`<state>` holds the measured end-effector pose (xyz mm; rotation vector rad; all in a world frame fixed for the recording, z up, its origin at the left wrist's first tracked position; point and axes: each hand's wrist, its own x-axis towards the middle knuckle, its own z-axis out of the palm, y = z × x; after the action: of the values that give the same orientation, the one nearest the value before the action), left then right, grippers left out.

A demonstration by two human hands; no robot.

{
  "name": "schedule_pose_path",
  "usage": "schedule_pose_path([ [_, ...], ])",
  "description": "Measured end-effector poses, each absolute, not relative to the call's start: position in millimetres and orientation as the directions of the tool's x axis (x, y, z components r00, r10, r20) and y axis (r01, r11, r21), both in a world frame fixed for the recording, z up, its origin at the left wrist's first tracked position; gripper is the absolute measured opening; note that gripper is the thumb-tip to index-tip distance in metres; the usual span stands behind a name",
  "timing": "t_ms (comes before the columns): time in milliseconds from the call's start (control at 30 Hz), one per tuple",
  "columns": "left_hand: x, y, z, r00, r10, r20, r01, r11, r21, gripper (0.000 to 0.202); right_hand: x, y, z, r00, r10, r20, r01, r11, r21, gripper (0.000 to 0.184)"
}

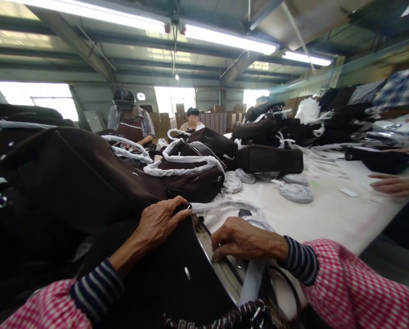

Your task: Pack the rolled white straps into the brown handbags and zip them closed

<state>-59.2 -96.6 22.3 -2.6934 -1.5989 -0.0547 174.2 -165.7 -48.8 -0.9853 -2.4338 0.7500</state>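
A dark handbag (163, 274) lies in front of me with its zipper (207, 251) open and a pale lining showing. My left hand (163, 221) grips the bag's upper corner, thumb and fingers closed beside a small metal ring (188, 207). A white-wrapped strap (221, 206) runs off to the right from that corner. My right hand (243, 240) is at the bag's opening, its fingers curled in against the lining; their tips are partly hidden, so what they hold cannot be made out. Below it are a pale strip (251, 283) and a braided dark handle (225, 315).
Piled dark bags (74, 169) with white-wrapped handles crowd the left and centre. Coiled grey straps (295, 193) lie on the white table (331, 214). Another person's hand (398, 185) is at the right edge. Two people work across the table.
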Motion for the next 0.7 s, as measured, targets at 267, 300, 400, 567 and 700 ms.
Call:
schedule_pose_path([
  [267,-53.6,-98.5,23.7,0.47,0.883,-0.022,0.88,-0.47,-0.062,0.033,129.7,-119.9,-82.0,-0.39,0.828,0.403,0.76,0.536,-0.367,0.013],
  [300,-53.4,-98.5,22.8,0.467,0.884,-0.025,0.88,-0.468,-0.077,0.033,125.4,-116.7,-85.9,-0.377,0.826,0.418,0.767,0.532,-0.36,0.013],
  [400,-54.7,-98.2,19.3,0.468,0.883,-0.03,0.876,-0.468,-0.111,0.033,121.7,-115.2,-90.0,-0.374,0.817,0.439,0.734,0.55,-0.398,0.01],
  [567,-58.1,-97.6,12.8,0.49,0.871,-0.026,0.863,-0.489,-0.125,0.034,156.1,-128.6,-63.3,-0.256,0.844,0.472,0.451,0.536,-0.713,0.005],
  [700,-58.7,-96.9,8.2,0.502,0.865,-0.002,0.858,-0.499,-0.12,0.033,215.2,-147.7,-41.8,-0.133,0.855,0.501,0.454,0.502,-0.736,0.013],
])
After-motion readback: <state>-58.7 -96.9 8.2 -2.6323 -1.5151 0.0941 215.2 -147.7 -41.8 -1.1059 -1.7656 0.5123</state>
